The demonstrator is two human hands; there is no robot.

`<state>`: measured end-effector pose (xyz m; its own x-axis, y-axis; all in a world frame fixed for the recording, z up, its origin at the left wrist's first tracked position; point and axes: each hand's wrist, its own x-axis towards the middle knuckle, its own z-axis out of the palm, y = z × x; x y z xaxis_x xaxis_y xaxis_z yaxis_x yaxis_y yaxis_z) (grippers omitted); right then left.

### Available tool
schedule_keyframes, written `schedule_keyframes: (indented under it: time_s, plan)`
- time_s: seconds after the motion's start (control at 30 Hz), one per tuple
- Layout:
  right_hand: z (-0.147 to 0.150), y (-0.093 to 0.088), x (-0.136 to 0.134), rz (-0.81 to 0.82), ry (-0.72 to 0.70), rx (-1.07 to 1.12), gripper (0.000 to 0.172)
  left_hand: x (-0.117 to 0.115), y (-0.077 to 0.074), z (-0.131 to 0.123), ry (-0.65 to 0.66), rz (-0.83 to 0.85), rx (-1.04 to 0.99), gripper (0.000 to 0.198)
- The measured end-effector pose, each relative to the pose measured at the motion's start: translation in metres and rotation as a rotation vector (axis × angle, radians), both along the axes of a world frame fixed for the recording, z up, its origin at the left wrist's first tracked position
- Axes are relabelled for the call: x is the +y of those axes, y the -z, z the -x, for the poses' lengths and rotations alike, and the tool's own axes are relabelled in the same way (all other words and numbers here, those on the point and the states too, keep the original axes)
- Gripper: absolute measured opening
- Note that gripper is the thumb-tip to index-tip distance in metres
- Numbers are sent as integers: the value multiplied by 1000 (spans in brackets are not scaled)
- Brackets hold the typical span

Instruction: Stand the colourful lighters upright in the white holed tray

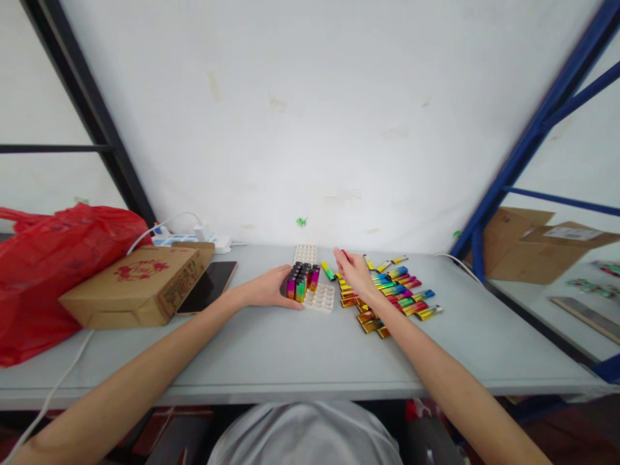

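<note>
A white tray with round holes lies on the grey table. Several rainbow-coloured lighters stand upright in its left part. My left hand rests against the tray's left side, fingers curled beside the standing lighters. My right hand hovers over a pile of loose shiny lighters lying flat to the right of the tray. Its fingers pinch a small dark-tipped lighter at the far side. A green-yellow lighter lies just beside the tray.
A second holed tray lies behind the first. At left sit a cardboard box, a dark phone, a red plastic bag and a white power strip with cables. Blue shelf posts and cardboard boxes stand at right.
</note>
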<state>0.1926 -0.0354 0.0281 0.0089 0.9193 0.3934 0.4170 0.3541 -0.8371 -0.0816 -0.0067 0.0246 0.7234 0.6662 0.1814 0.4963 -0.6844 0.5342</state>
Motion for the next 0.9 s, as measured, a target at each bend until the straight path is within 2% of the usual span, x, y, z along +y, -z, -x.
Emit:
schedule_keyframes:
  time_s: [0.17, 0.3, 0.43, 0.67, 0.8, 0.9]
  plan:
    - [10, 1, -9, -127, 104, -239, 50, -1, -1, -1, 4, -7, 3, 86]
    - [16, 0, -13, -134, 80, -316, 39, -1, -1, 0, 19, -5, -9, 87]
    - [18, -1, -15, -123, 67, -356, 39, 0, -1, 0, 22, -6, 1, 86]
    - [10, -15, -26, -243, -80, -458, 32, -1, -1, -1, 23, 16, -6, 86]
    - [5, -22, -30, -318, -121, -615, 34, -1, 0, 0, 25, 20, -15, 81]
    - [5, -23, -33, -286, -97, -782, 33, -1, 1, 0, 18, 20, -18, 80]
